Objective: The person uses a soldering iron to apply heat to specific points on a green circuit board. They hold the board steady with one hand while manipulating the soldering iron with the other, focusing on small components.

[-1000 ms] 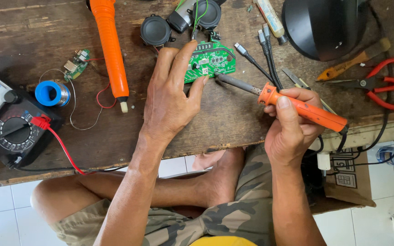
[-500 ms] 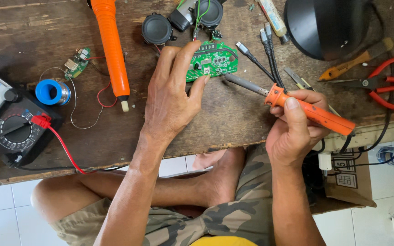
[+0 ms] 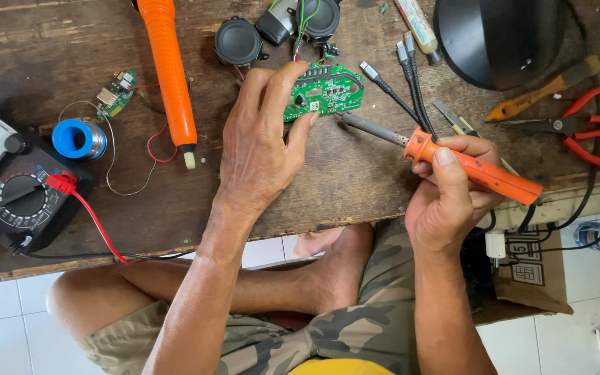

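Soldering appears to be the step in hand, judged from how things lie. A green circuit board (image 3: pixel 324 90) is pinned flat on the wooden worktop (image 3: pixel 355 180) by the left hand (image 3: pixel 262 139), whose fingers are spread and pressed down on the board's near edge, not closed around it. An orange-handled soldering iron (image 3: pixel 453 158) is gripped by the right hand (image 3: pixel 449 201), fingers wrapped shut about the handle, with the metal tip held just beside the board's right edge; whether it touches cannot be told. For a clean joint, the board should be kept still and the left fingertips kept away from the hot tip. A blue spool of solder wire (image 3: pixel 79 139) lies well apart to the left, beside a black multimeter (image 3: pixel 15 194). Small round speakers (image 3: pixel 239 42) are wired to the board from above.
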